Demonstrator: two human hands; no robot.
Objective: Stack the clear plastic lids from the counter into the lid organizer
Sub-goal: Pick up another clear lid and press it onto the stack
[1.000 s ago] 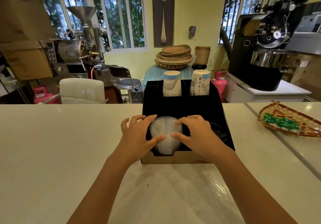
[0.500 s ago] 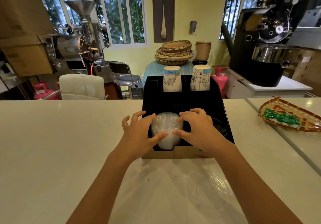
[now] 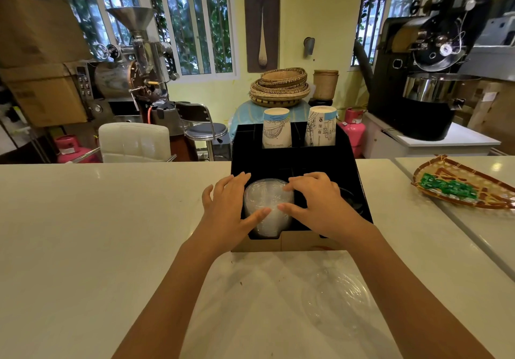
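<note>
A black lid organizer (image 3: 345,163) stands at the middle of the pale counter. A stack of clear plastic lids (image 3: 267,202) sits in its front left slot. My left hand (image 3: 227,208) presses against the stack's left side, thumb across the front. My right hand (image 3: 317,202) cups the right side, fingertips on the top rim and thumb on the front. One more clear lid (image 3: 338,298) lies flat on the counter in front of the organizer, between my forearms.
Two paper cup stacks (image 3: 298,128) stand upside down in the organizer's back slots. A woven tray (image 3: 468,183) with green packets lies on the counter at right. Behind the counter are a white chair (image 3: 133,141), a stool and roasting machines.
Both hands stay on the lid stack in the slot. The fingers have shifted slightly around it and the view has tipped a little.
</note>
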